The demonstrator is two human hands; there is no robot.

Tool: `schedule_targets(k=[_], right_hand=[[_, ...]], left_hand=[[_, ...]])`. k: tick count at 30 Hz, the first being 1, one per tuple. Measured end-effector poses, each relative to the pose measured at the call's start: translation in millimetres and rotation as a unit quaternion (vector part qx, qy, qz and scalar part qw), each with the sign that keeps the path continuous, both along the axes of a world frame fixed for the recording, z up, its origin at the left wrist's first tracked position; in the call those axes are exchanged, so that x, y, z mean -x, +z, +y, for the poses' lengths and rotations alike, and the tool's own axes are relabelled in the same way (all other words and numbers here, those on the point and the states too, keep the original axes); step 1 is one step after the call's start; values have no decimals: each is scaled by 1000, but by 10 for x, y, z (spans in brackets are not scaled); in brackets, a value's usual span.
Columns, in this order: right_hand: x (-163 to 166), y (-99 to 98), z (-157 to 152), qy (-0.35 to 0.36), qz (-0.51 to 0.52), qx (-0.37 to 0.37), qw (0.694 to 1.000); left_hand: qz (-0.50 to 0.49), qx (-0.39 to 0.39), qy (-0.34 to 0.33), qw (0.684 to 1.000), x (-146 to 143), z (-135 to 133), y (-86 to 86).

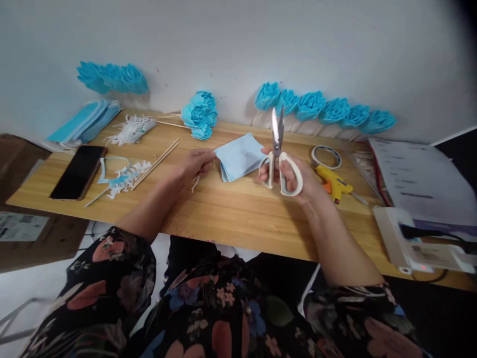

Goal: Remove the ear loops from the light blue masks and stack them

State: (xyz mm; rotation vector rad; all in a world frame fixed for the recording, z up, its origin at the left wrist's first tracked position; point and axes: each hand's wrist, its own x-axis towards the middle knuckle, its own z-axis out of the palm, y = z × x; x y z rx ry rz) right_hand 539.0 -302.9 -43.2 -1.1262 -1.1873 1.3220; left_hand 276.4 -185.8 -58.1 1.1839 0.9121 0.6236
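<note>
Pale blue sheets (240, 155) look light, soft and floppy, best held by corners; the left hand (199, 163) pinches one corner, the right hand (306, 175) grips scissors (277, 145).

no text could be read; the label (22, 226) on the carton (65, 243) and the printed sheet (421, 171) were too blurred

A person's bare left forearm (152, 203) and right forearm (335, 231) reach forward, angling inward, left hand (199, 162) extended with fingertips pinched together, right hand (289, 171) opposite, fingers curled in a grip, the two hands apart.
</note>
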Motion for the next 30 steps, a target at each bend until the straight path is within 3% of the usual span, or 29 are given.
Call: schedule_targets(k=[5, 9, 21, 30], right_hand=[[274, -68, -97, 138, 61, 32, 988], [377, -101, -112, 174, 23, 97, 980], [396, -46, -101, 132, -38, 189, 972], [390, -48, -103, 135, -34, 183, 973]], left_hand=[[-37, 23, -31, 999, 7, -33, -4], [-64, 36, -50, 996, 8, -65, 26], [-89, 32, -59, 994, 27, -83, 49], [-105, 14, -122, 987, 43, -116, 37]])
